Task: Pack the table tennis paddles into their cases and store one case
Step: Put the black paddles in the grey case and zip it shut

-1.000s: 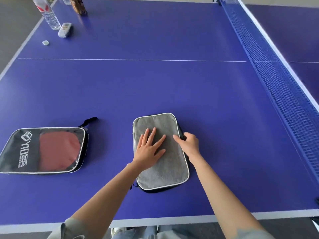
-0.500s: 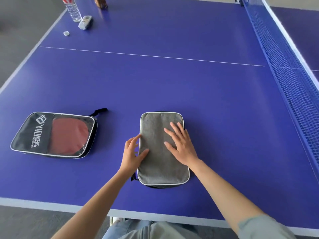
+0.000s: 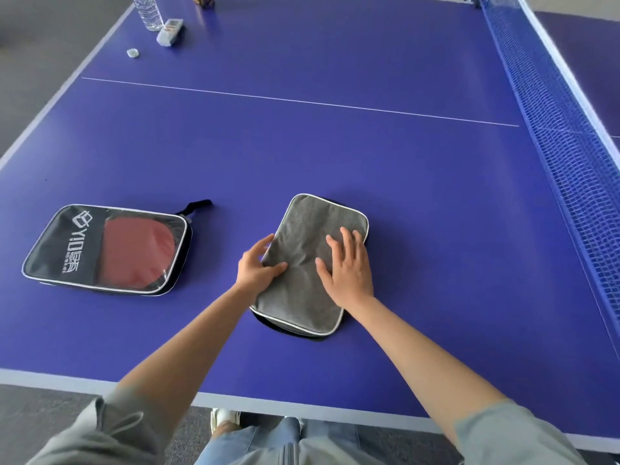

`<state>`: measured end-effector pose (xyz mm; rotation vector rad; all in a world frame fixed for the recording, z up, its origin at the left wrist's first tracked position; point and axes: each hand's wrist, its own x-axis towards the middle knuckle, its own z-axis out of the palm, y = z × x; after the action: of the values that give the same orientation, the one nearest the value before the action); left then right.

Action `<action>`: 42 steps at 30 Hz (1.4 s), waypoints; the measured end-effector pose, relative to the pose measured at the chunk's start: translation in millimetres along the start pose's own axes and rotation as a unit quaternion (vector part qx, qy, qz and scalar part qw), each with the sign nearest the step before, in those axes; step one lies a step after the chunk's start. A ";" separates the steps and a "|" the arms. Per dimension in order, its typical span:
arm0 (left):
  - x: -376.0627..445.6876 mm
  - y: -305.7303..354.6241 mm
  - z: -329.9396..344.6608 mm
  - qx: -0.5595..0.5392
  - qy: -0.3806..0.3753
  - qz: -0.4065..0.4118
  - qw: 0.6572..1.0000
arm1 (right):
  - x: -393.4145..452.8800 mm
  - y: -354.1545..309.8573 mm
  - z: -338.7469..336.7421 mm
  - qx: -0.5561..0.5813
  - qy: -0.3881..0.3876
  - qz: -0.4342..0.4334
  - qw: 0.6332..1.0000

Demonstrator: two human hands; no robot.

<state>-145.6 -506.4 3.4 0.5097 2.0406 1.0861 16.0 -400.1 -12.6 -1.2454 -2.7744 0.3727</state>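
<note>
On the blue surface (image 3: 369, 156), a black case (image 3: 67, 250) showing 1 red paddle (image 3: 134, 253) lies far left. The left hand (image 3: 256, 266) pinches the grey case's (image 3: 302, 290) left edge; the right hand (image 3: 349, 266) rests flat on it. Its long axis runs away from the person.

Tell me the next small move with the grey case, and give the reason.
Probably lift the grey case off the table to store it. The left hand already grips its left edge, thumb on top, and the right hand lies flat on it. The black case beside it already shows a red paddle inside. Whether the grey case is zipped cannot be seen.
</note>
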 end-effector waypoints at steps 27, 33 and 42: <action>-47.5 -63.9 -34.4 -0.007 0.121 0.027 0.992 | 27.0 -53.3 21.1 -0.037 -0.008 -0.124 0.992; -44.5 -58.7 -33.4 -0.098 0.113 -0.053 0.987 | 26.4 -52.3 23.0 -0.043 -0.004 -0.124 0.991; -18.9 -40.7 -27.5 -0.114 0.020 -0.132 0.984 | 25.7 -56.0 15.8 -0.045 -0.026 -0.116 0.992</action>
<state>-154.7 -555.8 -12.4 0.0977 1.9200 1.1533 -44.4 -419.8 -14.6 -0.9240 -2.9679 0.2683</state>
